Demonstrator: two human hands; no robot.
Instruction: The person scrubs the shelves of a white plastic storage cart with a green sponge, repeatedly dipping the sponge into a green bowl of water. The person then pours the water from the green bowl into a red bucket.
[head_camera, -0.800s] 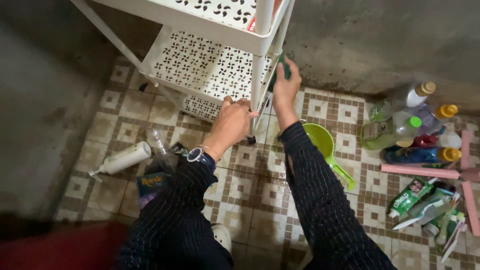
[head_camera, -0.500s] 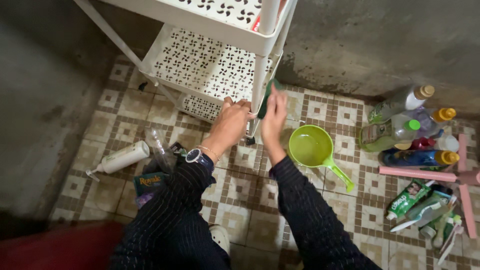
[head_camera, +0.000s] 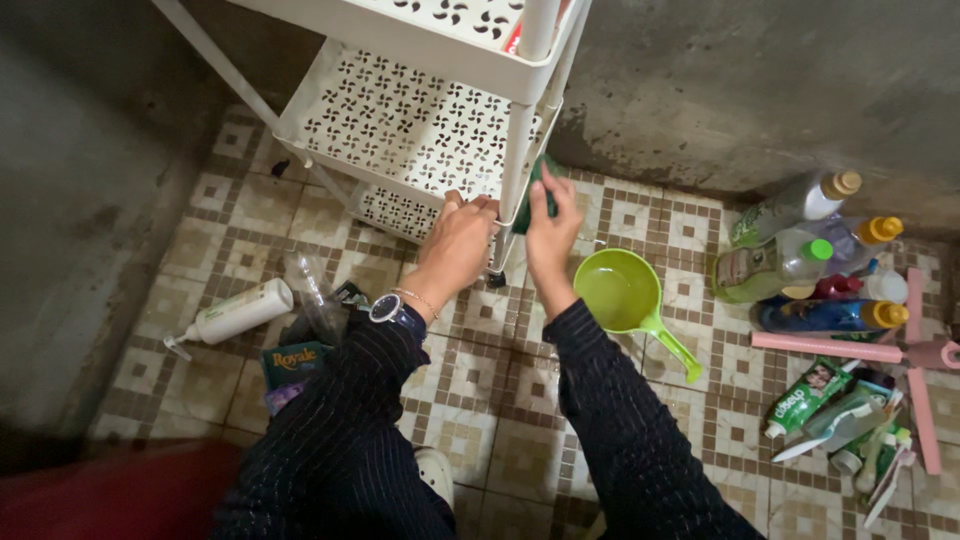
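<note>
Down on the patterned tile floor (head_camera: 480, 400) near my knees there's one white pump bottle (head_camera: 232, 315) lying on its side, plus one dark box (head_camera: 292, 362) and some clear plastic beside it. Right of my arms sits one green scoop (head_camera: 625, 295) with a long handle. Further right is a clutter pile: five bottles (head_camera: 800, 265) or so, a couple of tubes (head_camera: 805, 395), and a pink rod (head_camera: 830, 345). Both hands are up at the white rack (head_camera: 400, 125), close together. Left hand (head_camera: 462, 235) is wrapped around the rack's front post (head_camera: 513, 160), right hand (head_camera: 548, 225) is clamped on one green scrub pad (head_camera: 535, 195) pressed against that same post. Behind it all is bare grey wall (head_camera: 750, 80).
</note>
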